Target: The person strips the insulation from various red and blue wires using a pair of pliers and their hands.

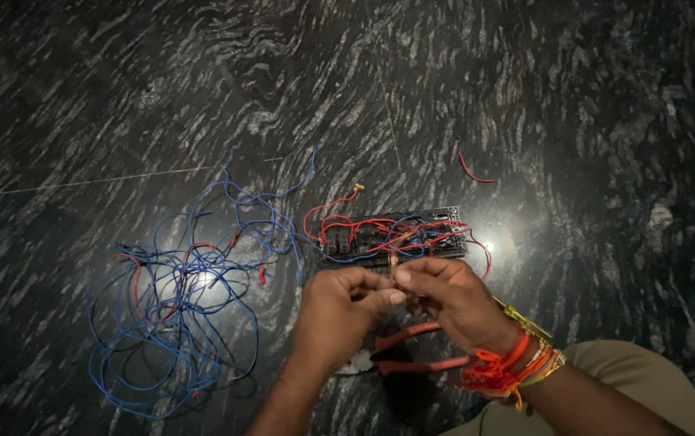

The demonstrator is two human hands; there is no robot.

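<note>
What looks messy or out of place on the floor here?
A loose tangle of blue and red wires sprawls left of the hands, and one stray red wire scrap lies alone beyond the switch board, apart from everything else.

Pliers (412,349) partly hidden beneath hands.

Two hands (347,311) (452,303) — one switchboard (392,236)

The switch board (392,236) lies on the floor (525,97), just beyond both hands. A wire tangle (178,307) lies to its left. Pliers (412,349) lie beneath the hands.
</note>
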